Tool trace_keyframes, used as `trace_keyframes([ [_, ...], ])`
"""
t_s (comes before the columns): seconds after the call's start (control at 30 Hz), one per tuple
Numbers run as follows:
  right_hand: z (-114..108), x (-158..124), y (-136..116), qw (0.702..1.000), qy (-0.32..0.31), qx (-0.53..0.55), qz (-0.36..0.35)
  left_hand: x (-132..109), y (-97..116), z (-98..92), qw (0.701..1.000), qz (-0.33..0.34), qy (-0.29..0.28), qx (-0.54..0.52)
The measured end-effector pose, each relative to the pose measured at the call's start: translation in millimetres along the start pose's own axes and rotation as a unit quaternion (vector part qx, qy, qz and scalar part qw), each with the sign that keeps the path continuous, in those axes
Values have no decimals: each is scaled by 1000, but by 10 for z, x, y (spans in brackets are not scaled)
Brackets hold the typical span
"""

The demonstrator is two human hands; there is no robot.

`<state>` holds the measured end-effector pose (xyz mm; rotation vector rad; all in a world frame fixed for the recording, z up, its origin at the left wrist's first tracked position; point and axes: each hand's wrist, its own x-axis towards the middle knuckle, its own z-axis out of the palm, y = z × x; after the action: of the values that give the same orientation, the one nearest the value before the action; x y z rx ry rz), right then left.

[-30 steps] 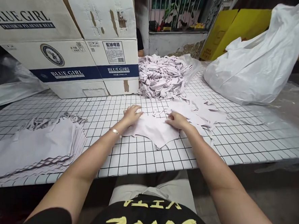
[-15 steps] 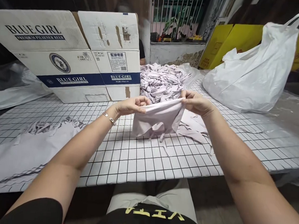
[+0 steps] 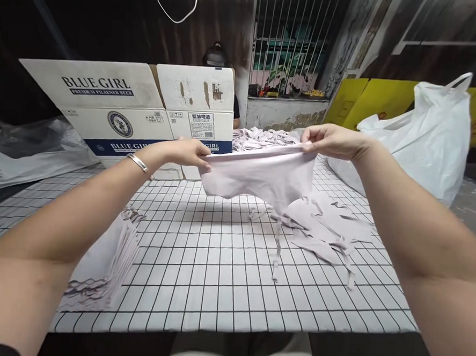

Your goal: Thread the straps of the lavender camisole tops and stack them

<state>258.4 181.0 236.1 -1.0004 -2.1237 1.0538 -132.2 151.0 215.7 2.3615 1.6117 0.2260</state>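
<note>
A pale lilac garment piece with thin straps is stretched between my two hands above the table. My left hand pinches its upper left corner, and my right hand pinches the upper right corner. Its top edge runs taut while the lower edge hangs curved, with a narrow strap dangling from it. Beneath and to the right lie several loose lilac pieces with straps. By my left forearm rests a neat stack of lilac pieces, partly covered by the arm.
Behind the hands is a heap of lilac pieces. A white beer carton stands at the back left, partly hiding a person. A white plastic bag sits at the right. The checked tablecloth covers the table.
My hands have moved apart, pulling the garment wider and taut. The camera view has tilted up and turned slightly left, so the carton and bag appear lower.
</note>
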Motion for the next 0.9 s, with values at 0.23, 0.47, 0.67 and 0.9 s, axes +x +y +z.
trace_keyframes([
  [0.23, -351, 594, -189, 944, 100, -311, 46, 291, -151, -581, 985, 71, 67, -145],
  [0.47, -346, 260, -283, 998, -45, 10, 47, -91, 212, -543, 890, 199, 33, -409],
  [0.67, -26, 72, -1, 992, -44, 111, 33, -302, 485, -156, 789, 221, 99, -565],
  [0.9, 371, 9, 183, 997, 22, 60, 52, -233, 910, 33, 770, 161, 16, -617],
])
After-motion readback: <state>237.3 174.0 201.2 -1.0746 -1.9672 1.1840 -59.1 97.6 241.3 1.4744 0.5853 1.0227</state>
